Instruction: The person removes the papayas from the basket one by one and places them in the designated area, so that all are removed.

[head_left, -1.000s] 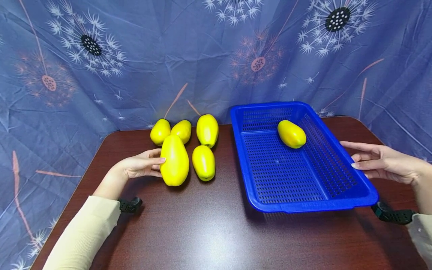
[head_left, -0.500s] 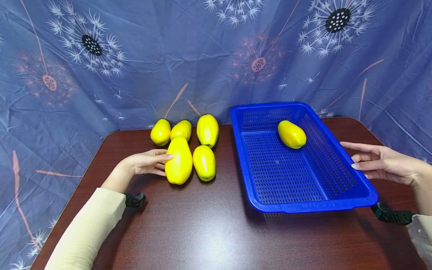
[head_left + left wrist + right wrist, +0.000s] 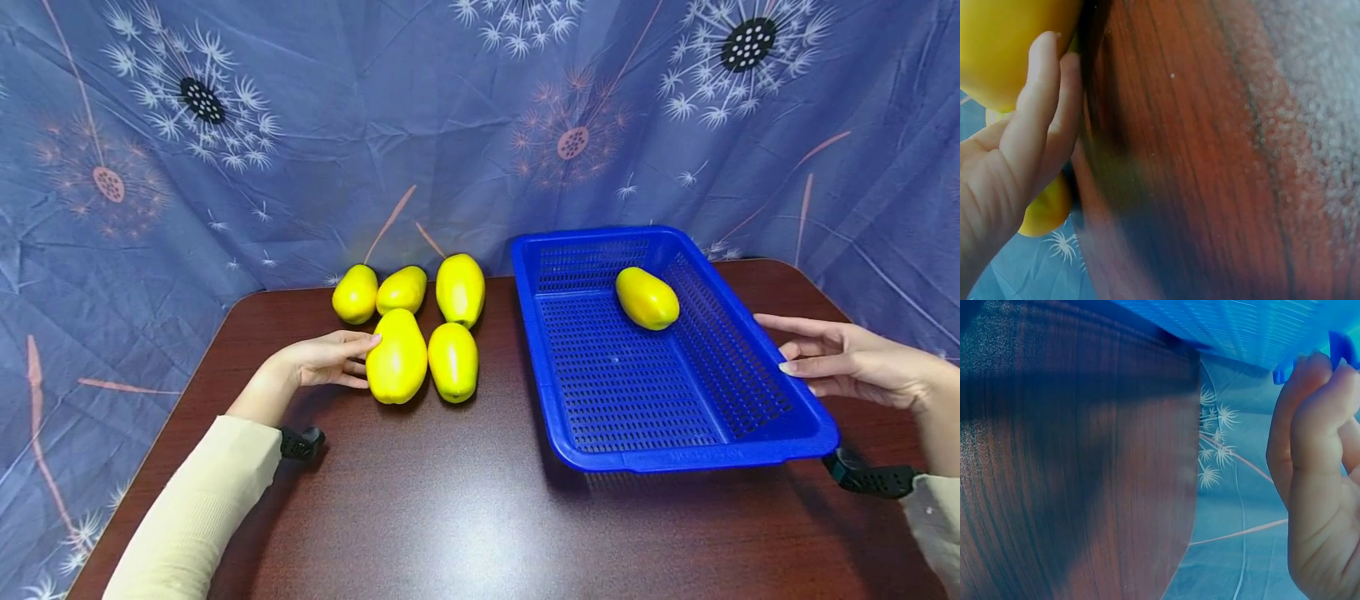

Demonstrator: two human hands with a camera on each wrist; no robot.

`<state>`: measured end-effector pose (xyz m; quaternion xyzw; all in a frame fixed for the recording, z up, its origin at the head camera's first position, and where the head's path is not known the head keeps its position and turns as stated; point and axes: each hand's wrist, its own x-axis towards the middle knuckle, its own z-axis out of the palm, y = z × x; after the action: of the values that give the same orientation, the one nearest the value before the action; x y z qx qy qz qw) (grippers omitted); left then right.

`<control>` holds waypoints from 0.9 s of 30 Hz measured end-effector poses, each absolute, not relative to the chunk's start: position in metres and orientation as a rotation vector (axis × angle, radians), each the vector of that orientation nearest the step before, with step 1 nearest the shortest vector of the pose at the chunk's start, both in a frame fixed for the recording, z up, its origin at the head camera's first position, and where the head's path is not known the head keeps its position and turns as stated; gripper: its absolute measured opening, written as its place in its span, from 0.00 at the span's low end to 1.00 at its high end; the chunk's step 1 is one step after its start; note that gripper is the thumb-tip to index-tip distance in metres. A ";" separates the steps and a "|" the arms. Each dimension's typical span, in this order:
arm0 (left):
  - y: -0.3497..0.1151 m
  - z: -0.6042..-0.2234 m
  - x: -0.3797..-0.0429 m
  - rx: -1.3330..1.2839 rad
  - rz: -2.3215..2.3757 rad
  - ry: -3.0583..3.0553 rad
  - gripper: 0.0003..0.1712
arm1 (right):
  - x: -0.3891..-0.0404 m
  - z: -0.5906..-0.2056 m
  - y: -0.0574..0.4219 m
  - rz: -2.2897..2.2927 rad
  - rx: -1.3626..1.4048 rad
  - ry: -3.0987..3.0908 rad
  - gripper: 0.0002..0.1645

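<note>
A large yellow papaya point(image 3: 397, 357) lies among the other fruit on the left of the table. My left hand point(image 3: 330, 360) is at its left side, thumb tip at the fruit's edge and fingers fairly straight; the left wrist view shows the fingers point(image 3: 1041, 94) alongside the yellow skin. My right hand point(image 3: 855, 360) pinches the right rim of a blue plastic basket point(image 3: 675, 457), thumb at the edge. In the right wrist view curled fingers point(image 3: 1313, 425) reach up to the rim. One yellow fruit point(image 3: 647, 298) lies inside the basket, toward its back right.
Beside and behind the papaya are several smaller yellow oval fruits, among them one at its right point(image 3: 453, 363) and one at the back point(image 3: 461, 289). The dark wooden table point(image 3: 420, 500) ends at a blue dandelion-print cloth point(image 3: 337, 167) behind.
My left hand has moved the papaya right, close to the neighbouring fruit, and lowered it; the thumb has drawn back to its edge. The right hand and basket stay put.
</note>
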<state>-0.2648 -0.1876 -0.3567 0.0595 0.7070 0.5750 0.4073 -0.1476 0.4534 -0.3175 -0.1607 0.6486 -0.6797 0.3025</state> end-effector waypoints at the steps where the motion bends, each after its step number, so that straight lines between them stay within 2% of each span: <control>1: -0.188 -0.356 -0.265 0.148 1.451 1.782 0.40 | -0.148 -0.318 0.454 -1.802 -0.428 1.715 0.40; 27: -0.190 -0.357 -0.263 0.105 1.482 1.787 0.43 | -0.147 -0.316 0.453 -1.793 -0.395 1.773 0.39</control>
<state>-0.2633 -0.1895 -0.3572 0.0414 0.7057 0.5850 0.3975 -0.1474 0.4530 -0.3163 -0.1481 0.6646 -0.6724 0.2904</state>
